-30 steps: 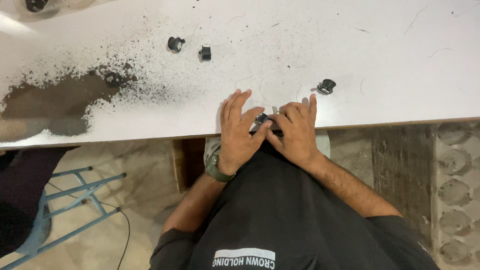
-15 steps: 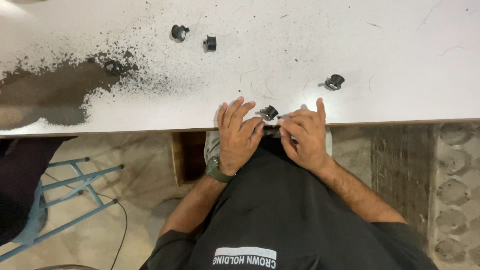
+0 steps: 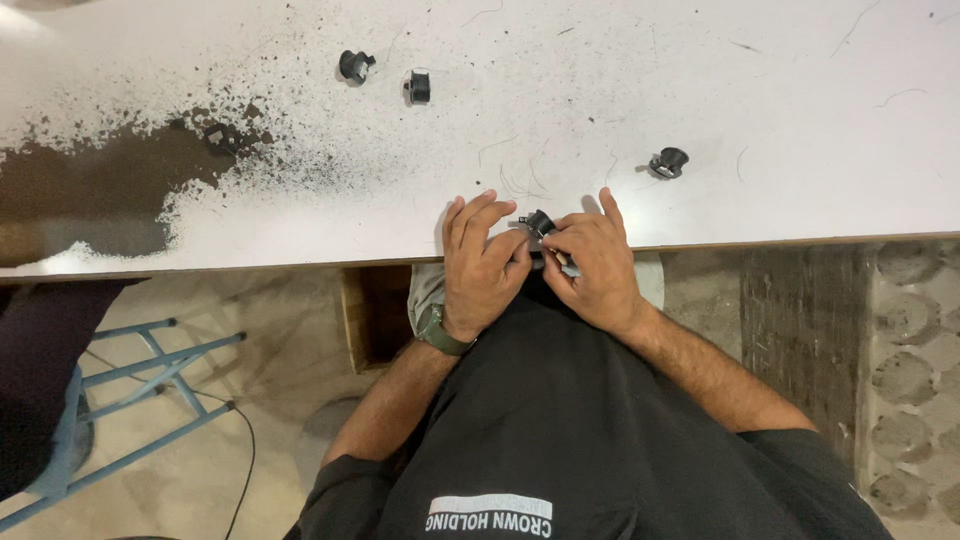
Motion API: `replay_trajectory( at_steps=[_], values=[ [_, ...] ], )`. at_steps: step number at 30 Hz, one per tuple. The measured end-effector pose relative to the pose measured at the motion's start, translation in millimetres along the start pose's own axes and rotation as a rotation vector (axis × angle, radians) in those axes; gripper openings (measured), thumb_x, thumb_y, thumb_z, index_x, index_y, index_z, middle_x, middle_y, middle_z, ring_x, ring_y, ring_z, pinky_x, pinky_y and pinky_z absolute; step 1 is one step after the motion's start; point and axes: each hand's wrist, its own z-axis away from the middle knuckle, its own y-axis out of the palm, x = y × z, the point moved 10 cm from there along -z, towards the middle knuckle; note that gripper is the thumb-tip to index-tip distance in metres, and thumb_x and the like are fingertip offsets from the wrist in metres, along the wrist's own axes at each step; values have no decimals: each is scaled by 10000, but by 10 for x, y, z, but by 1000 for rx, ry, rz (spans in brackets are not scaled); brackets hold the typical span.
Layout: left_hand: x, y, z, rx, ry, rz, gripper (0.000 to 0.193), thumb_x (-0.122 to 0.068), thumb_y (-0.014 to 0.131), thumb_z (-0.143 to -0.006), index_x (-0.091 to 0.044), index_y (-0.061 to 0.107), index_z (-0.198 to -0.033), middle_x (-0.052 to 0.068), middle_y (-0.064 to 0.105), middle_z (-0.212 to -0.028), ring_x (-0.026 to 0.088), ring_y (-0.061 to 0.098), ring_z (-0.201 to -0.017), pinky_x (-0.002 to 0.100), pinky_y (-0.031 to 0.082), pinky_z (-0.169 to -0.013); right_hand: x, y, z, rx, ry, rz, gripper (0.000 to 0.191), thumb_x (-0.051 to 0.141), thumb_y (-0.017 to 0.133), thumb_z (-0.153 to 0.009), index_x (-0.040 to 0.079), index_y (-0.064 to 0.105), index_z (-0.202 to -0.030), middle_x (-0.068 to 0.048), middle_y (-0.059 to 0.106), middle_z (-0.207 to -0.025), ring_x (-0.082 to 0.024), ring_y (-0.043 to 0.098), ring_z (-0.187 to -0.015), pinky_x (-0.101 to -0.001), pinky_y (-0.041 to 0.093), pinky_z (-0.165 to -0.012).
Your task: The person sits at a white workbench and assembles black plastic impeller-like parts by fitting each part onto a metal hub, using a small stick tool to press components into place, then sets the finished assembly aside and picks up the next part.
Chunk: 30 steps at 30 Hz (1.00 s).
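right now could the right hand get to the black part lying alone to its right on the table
Probably yes. The black part lies apart on bare white table, with nothing between it and the right hand. That hand is busy, though, pinching a small black piece together with the left hand.

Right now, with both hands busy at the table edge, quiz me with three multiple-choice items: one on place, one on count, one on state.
1. Where is the small black part that both hands pinch?
A. at the near edge of the white table
B. on the blue stool
C. in the dark powder

2. How many loose black parts lie clearly apart from the hands?
A. one
B. three
C. six

3. How does the dark powder patch lie?
A. in a jar
B. spread on the tabletop
C. swept onto the floor

Answers: 1 A, the left hand and right hand meet there; 2 B, two far off, one right; 3 B, it spreads and scatters.
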Motion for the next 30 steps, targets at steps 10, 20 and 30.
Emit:
replay_trajectory(
  at_steps=[10,20,30],
  values=[
    [-75,-32,-73,10,-6,22,120,-77,805,-878,-104,725,-963,81,620,-1328,307,523,-1374,558,296,-1242,-32,20,5,19,27,-21,296,-17,792,-798,70,650,-1042,-65,670,-967,-278,655,-1062,-613,292,-1258],
    [108,13,-112,150,-190,142,104,-71,775,-874,-103,722,-959,42,655,-1262,274,553,-1359,562,230,-1260,-32,25,9,10,23,-29,276,-18,787,-804,68,650,-1028,-71,665,-970,-277,658,-1070,-615,281,-1262],
    [122,75,-101,162,-178,96,87,-98,755,-867,-113,721,-945,22,718,-1177,258,563,-1335,555,178,-1266,-10,7,105,-38,-36,-6,300,-53,797,-813,65,631,-1034,-81,659,-989,-295,673,-1157,-625,242,-1259]
  ],
)
